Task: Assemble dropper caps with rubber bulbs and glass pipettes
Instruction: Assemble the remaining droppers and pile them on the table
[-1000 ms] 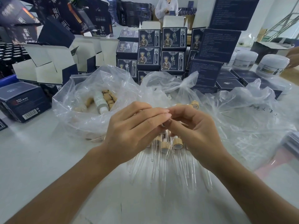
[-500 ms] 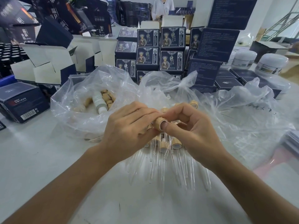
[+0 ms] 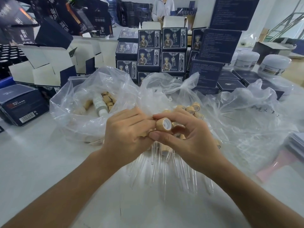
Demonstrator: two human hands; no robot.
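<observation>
Cap (image 3: 162,126) turned, white liner visible, R hand (image 3: 185,137) pinching

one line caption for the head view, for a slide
Both hands, left and right, grip a tan wood-look dropper cap above clear glass pipettes.

The left hand (image 3: 126,134) covers whatever its curled fingers hold, so that cannot be told. The hands hide the tops of the glass pipettes (image 3: 154,170) lying below them. The plastic bag (image 3: 79,116) clouds the caps inside it. Print on the dark boxes (image 3: 148,60) is too small to read. Both forearms run off the bottom edge.
</observation>
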